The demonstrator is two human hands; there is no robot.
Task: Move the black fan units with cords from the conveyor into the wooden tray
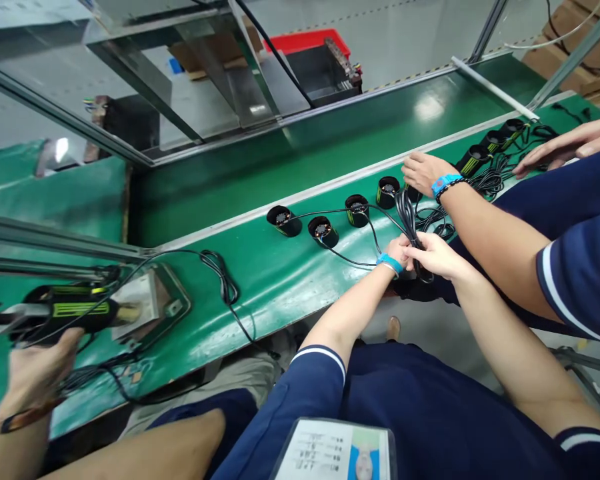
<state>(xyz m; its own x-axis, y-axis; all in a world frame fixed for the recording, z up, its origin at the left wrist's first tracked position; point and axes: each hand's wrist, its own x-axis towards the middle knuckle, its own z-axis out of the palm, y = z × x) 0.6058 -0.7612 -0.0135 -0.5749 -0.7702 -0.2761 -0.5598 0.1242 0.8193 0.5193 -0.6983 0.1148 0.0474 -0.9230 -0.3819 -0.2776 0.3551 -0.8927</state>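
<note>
Both my hands meet at the bench's front edge around a bundle of black cable (407,217). My left hand (396,253), with a blue wristband, has its fingers closed on the cable. My right hand (433,257) pinches the same bundle from the other side. Cables run from the bundle to black cylindrical housings with small circuit boards inside: one housing (284,221) at the left, a second (323,232) nearer me, a third (357,211) behind. Another housing (388,192) stands close to the bundle's top.
At right, a co-worker's hand (423,175) covers a housing; another person's hand (565,147) reaches over cables (490,177). At left, a co-worker's hand (45,367) holds a black-and-green housing (83,310) by a metal fixture (153,300). A green conveyor belt (220,190) runs behind.
</note>
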